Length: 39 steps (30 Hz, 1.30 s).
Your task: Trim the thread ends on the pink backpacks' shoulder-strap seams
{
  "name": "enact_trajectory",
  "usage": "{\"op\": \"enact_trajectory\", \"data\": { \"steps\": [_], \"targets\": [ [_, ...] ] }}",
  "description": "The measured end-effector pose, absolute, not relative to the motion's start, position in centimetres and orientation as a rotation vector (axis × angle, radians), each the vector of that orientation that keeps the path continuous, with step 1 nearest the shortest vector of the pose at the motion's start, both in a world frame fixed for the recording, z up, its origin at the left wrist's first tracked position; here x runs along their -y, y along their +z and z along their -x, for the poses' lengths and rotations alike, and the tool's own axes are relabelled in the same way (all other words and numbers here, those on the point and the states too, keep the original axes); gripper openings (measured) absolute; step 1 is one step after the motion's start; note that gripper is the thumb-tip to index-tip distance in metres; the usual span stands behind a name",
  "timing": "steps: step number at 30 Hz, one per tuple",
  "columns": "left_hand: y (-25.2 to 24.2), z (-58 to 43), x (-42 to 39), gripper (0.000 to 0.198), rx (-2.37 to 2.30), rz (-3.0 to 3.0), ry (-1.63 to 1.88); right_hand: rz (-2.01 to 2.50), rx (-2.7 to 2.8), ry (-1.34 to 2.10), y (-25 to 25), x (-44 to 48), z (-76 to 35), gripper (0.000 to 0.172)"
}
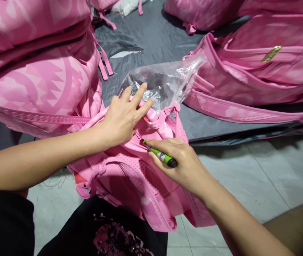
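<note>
A pink camouflage backpack [151,177] lies across my lap and the table edge, its padded straps toward me. My left hand [126,115] rests on its upper part with the fingers spread, the thumb near a seam. In my right hand [174,154] is a slim green pen-like tool with a black end [160,155]. Its front tip points at the pink fabric close to my left thumb; whether it touches is unclear. Just beyond my left fingers, a clear plastic bag [164,80] lies against the backpack's top.
Large pink backpacks stand on the left [42,81] and on the right [269,67], the right one with a gold-coloured metal plate [272,53]. A dark grey sheet [138,35] covers the table. Below is a pale tiled floor [260,170].
</note>
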<state>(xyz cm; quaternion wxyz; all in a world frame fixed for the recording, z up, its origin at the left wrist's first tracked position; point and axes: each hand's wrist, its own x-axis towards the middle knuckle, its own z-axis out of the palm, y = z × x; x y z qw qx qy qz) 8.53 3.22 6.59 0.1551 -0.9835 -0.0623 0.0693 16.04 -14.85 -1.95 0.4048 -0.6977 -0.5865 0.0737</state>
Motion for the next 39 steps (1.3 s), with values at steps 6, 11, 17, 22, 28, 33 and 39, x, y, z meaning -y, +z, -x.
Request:
{"op": "enact_trajectory", "data": {
  "steps": [6,11,17,22,28,33,39],
  "targets": [
    [5.4,-9.0,-3.8,0.090,0.244,2.902,0.139,1.910,1.645,0.107,-1.0,13.6,-15.9,0.021],
    [5.2,-9.1,-3.7,0.080,0.258,2.875,0.152,1.965,1.711,0.152,-0.1,13.2,-15.8,0.018],
    [5.2,-9.2,-3.6,0.079,0.259,2.886,0.184,1.992,1.663,0.179,-0.4,13.1,-15.7,0.019],
    [4.9,-9.2,-3.7,0.081,0.266,2.894,0.172,1.993,1.641,0.224,-0.4,13.2,-16.0,0.018],
    [4.6,-9.2,-3.8,0.076,0.254,2.863,0.148,2.042,1.683,0.144,-0.1,12.9,-15.6,0.019],
    [4.4,-9.2,-3.8,0.074,0.234,2.828,0.115,2.070,1.679,0.164,0.0,12.9,-15.6,0.018],
    [4.6,-9.2,-3.8,0.073,0.206,2.831,0.127,2.055,1.610,0.199,0.0,12.9,-15.6,0.019]
  ]
}}
